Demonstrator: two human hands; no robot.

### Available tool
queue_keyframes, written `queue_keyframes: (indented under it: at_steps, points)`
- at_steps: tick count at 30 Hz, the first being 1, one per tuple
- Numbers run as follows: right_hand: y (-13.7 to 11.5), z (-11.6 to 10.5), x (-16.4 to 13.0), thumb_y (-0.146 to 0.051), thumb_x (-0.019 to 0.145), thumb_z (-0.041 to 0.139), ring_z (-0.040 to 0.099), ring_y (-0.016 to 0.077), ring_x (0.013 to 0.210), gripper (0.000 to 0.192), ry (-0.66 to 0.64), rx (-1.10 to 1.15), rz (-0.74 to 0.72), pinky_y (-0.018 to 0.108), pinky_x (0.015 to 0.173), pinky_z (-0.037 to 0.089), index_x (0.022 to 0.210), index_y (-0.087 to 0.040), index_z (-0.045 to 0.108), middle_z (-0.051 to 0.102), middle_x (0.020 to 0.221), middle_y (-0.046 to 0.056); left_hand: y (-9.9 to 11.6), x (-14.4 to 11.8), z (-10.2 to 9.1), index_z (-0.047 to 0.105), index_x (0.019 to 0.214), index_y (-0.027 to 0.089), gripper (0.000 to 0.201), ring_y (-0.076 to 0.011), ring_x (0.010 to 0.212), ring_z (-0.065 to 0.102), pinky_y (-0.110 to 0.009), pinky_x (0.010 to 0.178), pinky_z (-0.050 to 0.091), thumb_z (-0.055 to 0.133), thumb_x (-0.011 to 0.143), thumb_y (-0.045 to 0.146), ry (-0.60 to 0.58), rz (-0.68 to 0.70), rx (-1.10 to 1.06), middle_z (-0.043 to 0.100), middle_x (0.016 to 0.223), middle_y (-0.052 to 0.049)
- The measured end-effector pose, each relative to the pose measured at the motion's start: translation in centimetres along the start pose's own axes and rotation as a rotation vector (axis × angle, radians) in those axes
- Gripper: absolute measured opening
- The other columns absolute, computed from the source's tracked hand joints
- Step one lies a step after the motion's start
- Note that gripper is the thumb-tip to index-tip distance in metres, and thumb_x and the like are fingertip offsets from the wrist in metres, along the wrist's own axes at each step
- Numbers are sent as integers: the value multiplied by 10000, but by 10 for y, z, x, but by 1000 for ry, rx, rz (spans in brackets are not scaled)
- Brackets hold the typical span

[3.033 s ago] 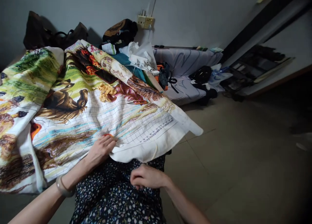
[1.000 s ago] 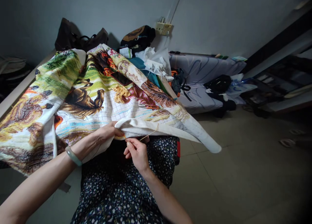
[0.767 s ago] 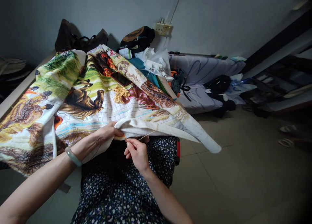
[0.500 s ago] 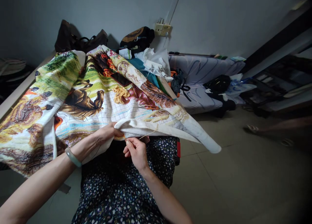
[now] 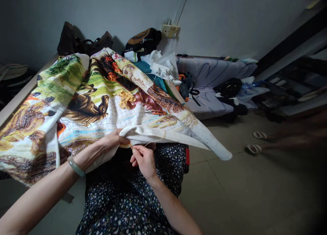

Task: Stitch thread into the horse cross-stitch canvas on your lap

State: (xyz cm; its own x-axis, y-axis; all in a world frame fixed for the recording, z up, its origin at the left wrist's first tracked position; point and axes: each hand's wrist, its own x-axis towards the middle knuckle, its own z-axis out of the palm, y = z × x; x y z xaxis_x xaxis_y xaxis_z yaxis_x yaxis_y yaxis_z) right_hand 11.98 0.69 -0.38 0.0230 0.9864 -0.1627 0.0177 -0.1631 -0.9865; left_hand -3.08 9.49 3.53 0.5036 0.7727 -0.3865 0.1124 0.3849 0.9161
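A large cross-stitch cloth [image 5: 122,115] with a printed grid and many stitched areas spreads in front of me, its near edge folded up to show the white back. My left hand [image 5: 118,137] grips that folded edge, thumb on top and the other fingers hidden under the cloth. Just right of it, my right hand [image 5: 143,159] is closed in a pinch at the underside of the edge. A thin yellowish thread [image 5: 155,140] loops from the white fold towards the right hand, and a bit of it shows at the fingertips. Whether a needle is there too, I cannot tell.
On the cloth lie a dark phone [image 5: 126,83] and a bundle of tan thread [image 5: 127,100]. Behind stand dark bags [image 5: 84,44] and a white plastic bag [image 5: 165,66]. A covered sofa [image 5: 204,88] holds more bags. At right, a person's sandalled feet [image 5: 255,148] are on the floor.
My right hand has shifted very slightly right, still pinching; the thread loop has changed shape a little. My left hand stays put. At right, the other person's feet have moved left into fuller view.
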Motion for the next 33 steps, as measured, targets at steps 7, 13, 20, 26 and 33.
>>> queue_keyframes:
  at_steps: [7, 13, 20, 26, 33]
  points:
    - [3, 0, 4, -373, 854, 545, 511, 69, 379, 279, -3, -39, -42, 144, 378, 376, 765, -132, 654, 601, 530, -1, -1, -1, 7, 625, 919, 102, 452, -137, 677, 502, -267, 614, 376, 796, 513, 204, -17, 52, -2, 606, 750, -29]
    - [5, -4, 1, -365, 863, 529, 515, 75, 396, 282, -38, -57, -61, 157, 400, 398, 882, -128, 681, 604, 547, -4, -3, 2, 7, 596, 755, 121, 287, -92, 564, 393, -244, 523, 286, 740, 519, 198, -12, 26, 66, 500, 612, 26]
    - [7, -7, -3, -351, 870, 524, 499, 73, 407, 316, -33, -66, -69, 165, 413, 403, 998, -127, 706, 602, 557, -3, -1, 1, 4, 598, 715, 131, 237, -98, 560, 367, -254, 519, 259, 707, 508, 169, -10, -4, 66, 490, 599, 27]
    - [10, -5, -1, -351, 875, 518, 502, 73, 402, 327, -28, -76, -89, 164, 410, 410, 1022, -130, 708, 606, 556, -3, 1, 2, 3, 577, 666, 137, 202, -100, 548, 356, -262, 528, 257, 690, 499, 149, -7, -39, 45, 475, 564, 28]
    - [7, -4, -2, -369, 863, 529, 497, 76, 389, 336, -18, -52, -68, 164, 395, 398, 1009, -124, 707, 599, 539, -4, 2, 2, 3, 582, 669, 138, 201, -110, 567, 381, -262, 540, 278, 689, 499, 139, -9, -43, 35, 500, 585, 16]
